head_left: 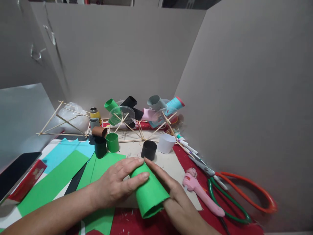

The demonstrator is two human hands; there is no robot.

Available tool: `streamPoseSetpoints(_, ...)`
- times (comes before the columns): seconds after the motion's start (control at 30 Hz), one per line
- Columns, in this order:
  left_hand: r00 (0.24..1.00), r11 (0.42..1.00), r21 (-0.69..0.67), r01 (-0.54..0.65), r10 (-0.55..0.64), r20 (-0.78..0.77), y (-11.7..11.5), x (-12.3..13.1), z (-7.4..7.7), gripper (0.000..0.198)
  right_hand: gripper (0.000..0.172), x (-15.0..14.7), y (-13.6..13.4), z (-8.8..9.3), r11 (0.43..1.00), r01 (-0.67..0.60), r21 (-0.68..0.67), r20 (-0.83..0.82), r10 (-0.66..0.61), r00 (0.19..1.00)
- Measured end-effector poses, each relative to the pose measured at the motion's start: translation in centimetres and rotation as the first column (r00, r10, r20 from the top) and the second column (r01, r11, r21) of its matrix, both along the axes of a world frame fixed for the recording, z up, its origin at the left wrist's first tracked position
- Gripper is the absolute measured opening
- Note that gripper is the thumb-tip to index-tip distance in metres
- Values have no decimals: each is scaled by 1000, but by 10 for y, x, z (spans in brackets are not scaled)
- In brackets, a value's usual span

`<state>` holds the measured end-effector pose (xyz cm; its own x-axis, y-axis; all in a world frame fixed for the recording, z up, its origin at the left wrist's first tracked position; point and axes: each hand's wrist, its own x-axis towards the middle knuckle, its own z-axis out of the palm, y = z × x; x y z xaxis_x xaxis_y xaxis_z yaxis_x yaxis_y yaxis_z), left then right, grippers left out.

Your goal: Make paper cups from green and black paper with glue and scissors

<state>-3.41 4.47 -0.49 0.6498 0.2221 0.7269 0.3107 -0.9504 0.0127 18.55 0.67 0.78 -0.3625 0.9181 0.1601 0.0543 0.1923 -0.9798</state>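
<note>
Both of my hands close around a green paper tube [150,192], its open end tilted toward me. My left hand [122,178] grips it from the left, thumb lying across the top. From the right, my right hand [172,192] presses along its side, fingertips meeting the left ones at the far end. Just beyond stand a black paper ring [149,150] and a white paper ring [166,143]. Farther left are a green ring [112,142], a dark ring [100,147] and a brown roll [99,131]. The tube's far end is hidden by my fingers.
Scissors with orange handles [246,189] and a pink tool [202,192] lie at right. Green paper sheets [53,179] and a phone on a red box [28,181] are at left. Behind, a stick frame [139,132] carries clear discs [122,115] and paper tubes. Grey panels [122,52] enclose the table.
</note>
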Motion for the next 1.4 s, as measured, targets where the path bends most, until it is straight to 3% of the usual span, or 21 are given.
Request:
streamPoseSetpoints(0.07, 999, 979, -198, 41, -40, 11, -5, 0, 6, 85, 57, 4, 2, -1, 992, 41, 117, 40, -46, 998)
streamPoseSetpoints(0.13, 993, 861, -501, 83, -29, 114, -9, 0, 15, 88, 63, 9, 3, -3, 969, 78, 234, 98, -103, 990)
streamPoseSetpoints(0.2, 948, 606, -765, 220, 52, 314, -12, 2, 22, 79, 67, 13, 3, -5, 934, 83, 348, 147, -142, 979)
streamPoseSetpoints(0.3, 831, 184, -877, 444, 280, 480, -10, 9, 25, 55, 71, 14, 0, -8, 884, 16, 467, 182, -114, 977)
streamPoseSetpoints(0.37, 811, -1, -873, 488, 369, 454, -9, 15, 20, 51, 76, 11, -2, -9, 870, -41, 491, 199, -66, 978)
streamPoseSetpoints(0.4, 817, -57, -871, 487, 382, 432, -9, 17, 15, 51, 78, 10, -2, -9, 868, -67, 491, 212, -44, 976)
streamPoseSetpoints(0.47, 831, -91, -879, 468, 383, 403, -11, 21, 5, 51, 81, 6, -2, -11, 868, -111, 484, 241, -10, 971)
streamPoseSetpoints(0.57, 819, -58, -883, 465, 408, 404, -14, 25, -8, 45, 82, 4, 0, -16, 870, -162, 466, 292, 21, 956)
streamPoseSetpoints(0.63, 798, -79, -860, 504, 425, 428, -16, 27, -12, 43, 83, 4, 2, -21, 876, -171, 451, 326, 17, 945)
streamPoseSetpoints(0.87, 725, -153, -769, 621, 487, 488, -12, 30, -4, 33, 79, 4, 6, -24, 878, -110, 466, 295, -37, 955)
streamPoseSetpoints(0.93, 675, -111, -747, 656, 529, 514, -8, 27, 2, 39, 75, 7, 3, -21, 876, -18, 482, 229, -106, 968)
streamPoseSetpoints(0.97, 655, -53, -755, 654, 540, 529, -7, 24, 6, 41, 69, 9, 0, -19, 875, 68, 480, 167, -167, 972)
streamPoseSetpoints(1.03, 643, 126, -794, 594, 520, 563, -5, 17, 11, 45, 47, 14, -6, -15, 893, 245, 378, 16, -271, 962)
streamPoseSetpoints(1.07, 657, 234, -810, 538, 486, 577, -5, 13, 13, 45, 35, 16, -9, -14, 925, 277, 259, -50, -274, 960)
streamPoseSetpoints(1.13, 719, 442, -804, 397, 396, 572, -6, 7, 15, 46, 22, 16, -15, -11, 985, 164, -60, -172, -172, 970)
streamPoseSetpoints(1.17, 757, 539, -778, 323, 347, 554, -8, 4, 15, 45, 24, 13, -17, -10, 978, 41, -206, -243, -92, 966)
streamPoseSetpoints(1.23, 824, 696, -686, 209, 252, 507, -11, 1, 14, 47, 35, 6, -18, -10, 909, -166, -382, -387, 6, 922)
streamPoseSetpoints(1.3, 862, 790, -592, 161, 179, 474, -14, 0, 11, 52, 36, -2, -17, -10, 871, -198, -450, -476, -46, 878)
streamPoseSetpoints(1.4, 872, 834, -531, 147, 144, 468, -15, 2, 9, 57, 28, -8, -12, -12, 869, -42, -493, -522, -257, 813)
